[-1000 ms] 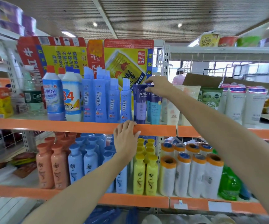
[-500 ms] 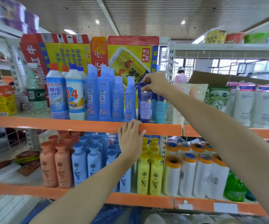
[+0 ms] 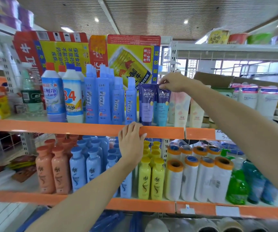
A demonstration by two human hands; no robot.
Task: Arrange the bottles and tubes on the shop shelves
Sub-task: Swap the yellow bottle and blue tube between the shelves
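Since a second ago the right hand (image 3: 172, 82) has shifted from the purple tube (image 3: 147, 104) to the teal tube (image 3: 162, 107) beside it, which now stands in line with its neighbour. Nearest, the left hand (image 3: 131, 143) rests with straight fingers laid over the orange edge of the upper shelf (image 3: 68, 128), its grip wide and holding nothing. Beyond it, the right hand's grip pinches the teal tube's top seal. Both tubes stand upright on the upper shelf, touching, just right of the blue spray bottles (image 3: 104, 97). Behind them leans a yellow carton (image 3: 129, 61).
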